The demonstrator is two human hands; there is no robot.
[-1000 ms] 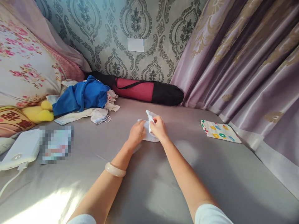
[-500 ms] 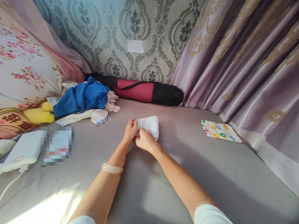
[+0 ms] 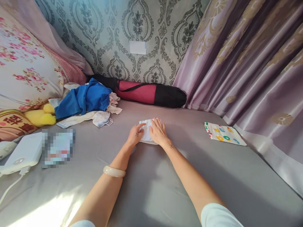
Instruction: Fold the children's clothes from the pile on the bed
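A small folded white cloth (image 3: 146, 134) lies on the grey bed sheet, partly covered by both hands. My right hand (image 3: 159, 131) rests flat on its right half with the fingers stretched out and a little apart. At the cloth's left edge is my left hand (image 3: 136, 135), its index finger extended onto the top and the thumb side facing the cloth; some of its fingers are hidden. Neither hand grasps the cloth. A pale bangle (image 3: 114, 171) circles my left forearm.
A folded cloth with colourful prints (image 3: 225, 134) lies to the right. Clothes under a blue garment (image 3: 86, 97), a face mask (image 3: 101, 119), a white power bank (image 3: 25, 151) and a blurred-out item (image 3: 59, 147) are left. Behind lies a red-and-black long bag (image 3: 137, 92).
My right hand has opened from a closed grip and moved right, flat onto the cloth. The left hand has loosened its pinch at the cloth's left edge. The cloth now lies flatter.
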